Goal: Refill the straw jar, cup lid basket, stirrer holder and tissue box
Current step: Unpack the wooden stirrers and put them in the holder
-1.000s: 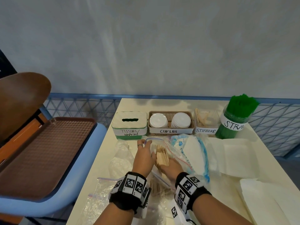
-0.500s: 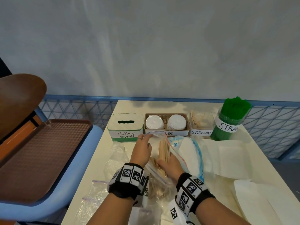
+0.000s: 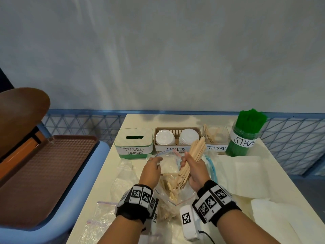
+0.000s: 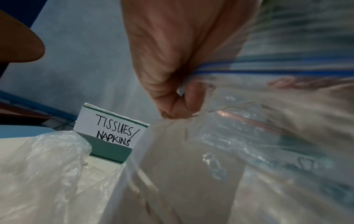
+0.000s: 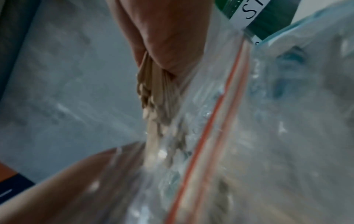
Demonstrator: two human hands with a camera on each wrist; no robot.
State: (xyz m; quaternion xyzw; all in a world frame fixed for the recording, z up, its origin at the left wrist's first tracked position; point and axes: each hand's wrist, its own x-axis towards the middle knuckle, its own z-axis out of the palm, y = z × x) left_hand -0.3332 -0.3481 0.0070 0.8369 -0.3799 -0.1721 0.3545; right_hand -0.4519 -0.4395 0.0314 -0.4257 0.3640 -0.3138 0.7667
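Count, far edge of tabletop (image 3: pixel 263 155): tissue box (image 3: pixel 134 142) ×1; cup lid basket (image 3: pixel 176 132) ×1, two lid stacks (image 3: pixel 165 137); stirrer holder (image 3: pixel 215 138) ×1; straw jar (image 3: pixel 244 136) ×1. Hands ×2.

A café self-service station: beyond the left hand (image 3: pixel 150 170), hand-labelled containers line a cream bench (image 3: pixel 274 171) — tissue box (image 3: pixel 134 143), cup lid basket (image 3: pixel 177 140), stirrer holder (image 3: pixel 215 140), straw jar (image 3: pixel 245 134); a brown serving tray (image 3: pixel 45 175) lies left of it.
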